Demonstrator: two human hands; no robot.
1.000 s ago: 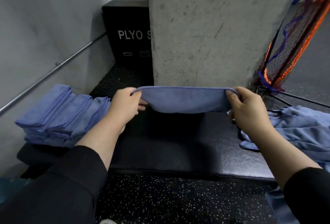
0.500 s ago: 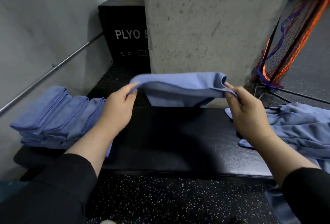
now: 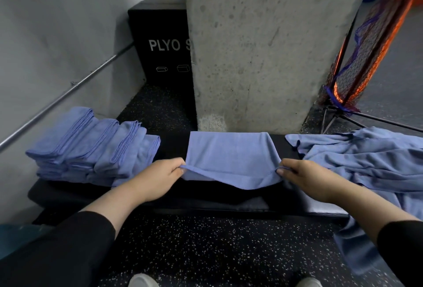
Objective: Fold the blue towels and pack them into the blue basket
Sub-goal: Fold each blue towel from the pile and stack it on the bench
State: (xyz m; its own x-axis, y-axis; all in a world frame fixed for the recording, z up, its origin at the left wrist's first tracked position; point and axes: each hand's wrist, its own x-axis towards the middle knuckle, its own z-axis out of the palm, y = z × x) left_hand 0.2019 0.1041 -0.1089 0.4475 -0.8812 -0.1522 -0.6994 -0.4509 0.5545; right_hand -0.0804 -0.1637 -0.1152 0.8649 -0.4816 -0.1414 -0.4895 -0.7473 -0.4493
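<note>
Left hand point(image 3: 158, 179) pinching the near left corner of a blue towel point(image 3: 231, 158), right hand point(image 3: 306, 178) pinching its near right corner, towel spread between both hands on the black bench point(image 3: 206, 204), folded stack point(image 3: 91, 147) left of the left hand, loose towels point(image 3: 366, 156) beside the right

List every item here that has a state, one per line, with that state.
Towel on bench: partly folded, near edge lifted.
Left hand: pinches the towel's left corner.
Right hand: pinches the towel's right corner.
Folded towels: stacked, leaning rows.
Unfolded towels: crumpled heap.
</note>
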